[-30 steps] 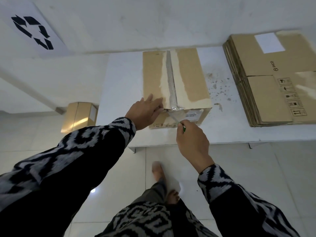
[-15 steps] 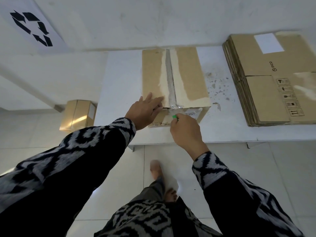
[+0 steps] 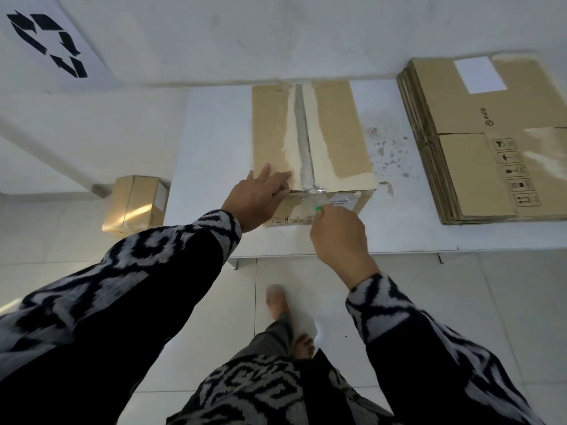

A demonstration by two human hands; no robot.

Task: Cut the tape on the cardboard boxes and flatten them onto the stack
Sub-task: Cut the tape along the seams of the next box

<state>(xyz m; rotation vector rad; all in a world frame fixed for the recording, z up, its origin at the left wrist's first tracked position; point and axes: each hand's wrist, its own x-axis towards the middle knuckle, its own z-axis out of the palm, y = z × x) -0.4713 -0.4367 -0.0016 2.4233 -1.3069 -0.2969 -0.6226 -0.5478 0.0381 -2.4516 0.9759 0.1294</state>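
Head view: the stack of flattened boxes (image 3: 491, 142) at table right reads "PICO", with handling symbols and a blank white label. A recycling sign (image 3: 46, 44) hangs on the wall. The taped box (image 3: 310, 142) stands mid-table. Left hand (image 3: 260, 197), fingers extended, presses its near top edge. Right hand (image 3: 339, 237) grips a green-tipped cutter (image 3: 318, 209) against the box's front-face tape (image 3: 313, 194), slightly higher than half a second ago.

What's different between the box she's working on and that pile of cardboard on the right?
The box under the hands stands assembled, its top seam closed by a strip of tape; the pile is boxes already flattened into sheets. The box's top shows pale torn patches beside the tape; the pile's top sheet carries a white label and printed handling symbols. The box is single; the pile has many layers. Both are brown cardboard on the same white table.
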